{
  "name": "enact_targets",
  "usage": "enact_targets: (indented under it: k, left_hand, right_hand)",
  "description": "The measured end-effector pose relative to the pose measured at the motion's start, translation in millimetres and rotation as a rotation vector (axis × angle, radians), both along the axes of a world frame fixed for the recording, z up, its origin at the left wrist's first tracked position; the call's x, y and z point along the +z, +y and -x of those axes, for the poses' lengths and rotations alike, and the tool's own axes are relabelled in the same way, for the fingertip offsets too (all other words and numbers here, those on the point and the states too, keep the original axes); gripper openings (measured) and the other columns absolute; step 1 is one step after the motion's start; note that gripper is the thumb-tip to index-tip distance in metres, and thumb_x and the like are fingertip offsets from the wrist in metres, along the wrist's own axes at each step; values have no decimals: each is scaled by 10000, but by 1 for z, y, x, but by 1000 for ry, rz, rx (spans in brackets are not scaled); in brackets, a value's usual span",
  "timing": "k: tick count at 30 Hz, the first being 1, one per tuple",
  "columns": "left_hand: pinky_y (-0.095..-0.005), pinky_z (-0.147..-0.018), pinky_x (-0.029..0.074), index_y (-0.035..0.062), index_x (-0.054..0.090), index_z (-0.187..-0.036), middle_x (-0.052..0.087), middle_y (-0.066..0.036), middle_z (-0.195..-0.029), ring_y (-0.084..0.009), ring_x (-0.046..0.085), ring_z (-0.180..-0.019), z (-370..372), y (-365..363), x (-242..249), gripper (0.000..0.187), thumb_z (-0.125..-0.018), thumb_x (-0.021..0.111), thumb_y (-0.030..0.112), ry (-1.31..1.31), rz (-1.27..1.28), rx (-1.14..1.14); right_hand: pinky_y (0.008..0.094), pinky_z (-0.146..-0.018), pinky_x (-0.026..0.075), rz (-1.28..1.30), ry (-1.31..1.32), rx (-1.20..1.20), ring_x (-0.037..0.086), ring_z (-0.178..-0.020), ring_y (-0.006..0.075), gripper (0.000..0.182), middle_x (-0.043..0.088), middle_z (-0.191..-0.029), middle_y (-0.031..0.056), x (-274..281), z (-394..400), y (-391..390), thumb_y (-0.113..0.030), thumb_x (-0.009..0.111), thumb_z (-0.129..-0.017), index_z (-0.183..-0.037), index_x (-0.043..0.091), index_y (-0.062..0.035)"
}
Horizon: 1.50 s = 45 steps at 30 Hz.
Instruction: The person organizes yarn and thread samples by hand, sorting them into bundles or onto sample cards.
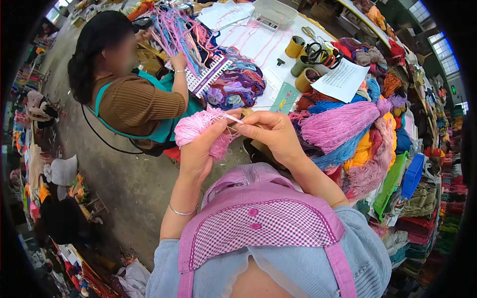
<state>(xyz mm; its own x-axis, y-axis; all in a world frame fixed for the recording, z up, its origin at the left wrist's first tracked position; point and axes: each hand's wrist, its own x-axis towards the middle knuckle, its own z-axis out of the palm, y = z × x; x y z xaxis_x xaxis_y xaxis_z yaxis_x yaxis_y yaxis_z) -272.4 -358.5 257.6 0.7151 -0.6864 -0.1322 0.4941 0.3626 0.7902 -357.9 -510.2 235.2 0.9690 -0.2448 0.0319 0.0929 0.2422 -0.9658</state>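
Observation:
A bundle of light pink yarn (198,127) is held in my left hand (201,149), whose fingers wrap round its right side. My right hand (271,133) is just to the right, thumb and index finger pinched on a pale pink strand (233,119) that runs from the bundle. Both hands are close together in front of my chest, above the checked pink apron (258,218). Part of the bundle hangs below my left hand's fingers. The fingertips of my left hand are partly hidden near the strand.
At the left a co-worker in a brown top (144,107) handles multicoloured threads (174,35) beside a white punched card (208,77). On the table (243,37) are cardboard tubes (307,79), scissors (318,52), a paper sheet (342,80) and a plastic box (276,14). Yarn piles (343,124) lie at the right.

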Motion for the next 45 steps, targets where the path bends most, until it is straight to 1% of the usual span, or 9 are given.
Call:
enact_targets:
  k: [5, 8, 15, 27, 30, 32, 36, 41, 45]
  left_hand:
    - [-311, -861, 505, -76, 562, -1161, 596, -161, -1187, -199, 600, -1035, -1, -3, -12, 389, -977, 463, 252, 100, 24, -10]
    - [-347, -964, 432, -69, 421, -1313, 470, -167, -1347, -233, 483, -1212, 5, -6, -14, 619, -997, 299, 449, -120, 74, -84]
    - [-370, -1065, 310, -71, 378, -1348, 386, -182, -1413, -270, 389, -1298, 11, -7, -22, 701, -960, 361, 513, -695, -58, -69]
    - [-337, -975, 426, -107, 525, -1211, 559, -177, -1241, -240, 546, -1138, 18, -16, -24, 331, -922, 490, 51, -60, 14, -8]
    - [-337, -922, 473, -86, 568, -1149, 619, -169, -1130, -245, 612, -1022, 7, -11, -35, 306, -908, 473, 77, 46, 15, 120]
    - [-299, -726, 515, -42, 614, -1003, 652, -89, -841, -196, 632, -779, -1, 2, -22, 236, -911, 480, 128, 314, -26, 216]
    - [-247, -437, 274, 77, 491, -669, 287, 63, -456, -81, 301, -410, -25, 92, -92, 263, -910, 451, 175, 599, 232, 30]
    - [-253, -390, 224, 94, 433, -617, 278, 53, -456, -79, 260, -383, -5, 185, -181, 278, -881, 467, 174, 599, -150, 49]
    - [-242, -391, 248, 81, 464, -649, 305, 49, -475, -84, 281, -387, 24, 235, -224, 224, -841, 532, 174, 769, -248, 211]
  right_hand:
    - [228, -784, 437, -250, 18, -12, 586, -792, 94, 216, 641, -847, 37, 8, -4, 0, -184, 588, -914, -978, 627, 19]
    - [224, -744, 427, -178, 143, 61, 559, -777, 65, 250, 627, -835, 13, 14, -8, 5, -228, 623, -891, -946, 654, 14]
    - [214, -746, 406, -221, 161, 98, 536, -811, 46, 209, 637, -901, -1, 15, -2, 0, -175, 616, -889, -965, 667, 13]
    - [221, -771, 420, 84, 90, 8, 560, -846, 78, 222, 648, -919, 42, -6, 4, -8, -127, 624, -861, -1001, 674, 37]
    - [212, -652, 395, -534, 181, -21, 547, -732, 110, 190, 590, -775, 30, -3, -7, -12, -132, 566, -870, -982, 609, 15]
    - [216, -547, 321, -946, 171, 368, 427, -573, 91, 123, 461, -666, -13, -11, -7, -37, -133, 554, -882, -929, 556, -20]
    - [205, -526, 282, 194, 519, 447, 353, -612, 27, 238, 429, -702, -77, 11, -5, -83, -301, 520, -939, -892, 566, -72]
    - [190, -455, 231, 454, 571, 331, 319, -528, 14, 162, 412, -641, -100, 38, -56, -177, -222, 576, -887, -768, 561, -113]
    - [256, -579, 413, 934, 453, 265, 494, -722, 122, 137, 577, -795, -9, 40, -132, -276, -195, 583, -812, -884, 670, -117]
